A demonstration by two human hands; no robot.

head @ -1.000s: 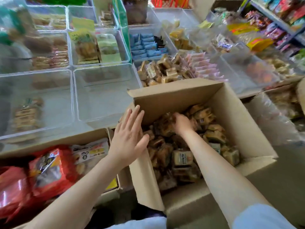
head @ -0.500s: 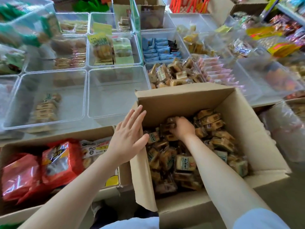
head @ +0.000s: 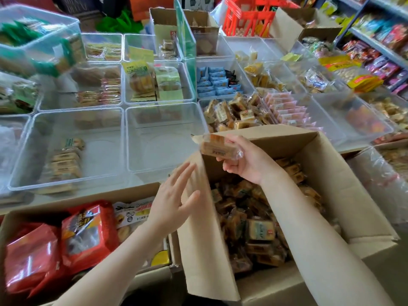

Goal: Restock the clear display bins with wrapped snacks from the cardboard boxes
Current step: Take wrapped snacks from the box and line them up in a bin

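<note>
Head view: right hand [head: 242, 161] grips a wrapped snack [head: 217, 147] above the box [head: 344, 186] (long axis sideways); the empty bin [head: 163, 138] lies just left-forward; left hand [head: 174, 202] hovers flat, holding nothing.

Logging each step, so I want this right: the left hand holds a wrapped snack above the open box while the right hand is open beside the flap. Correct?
Sides are swapped. The head view shows the right hand holding the wrapped snack above the open box, while the left hand is open beside the flap.
</note>
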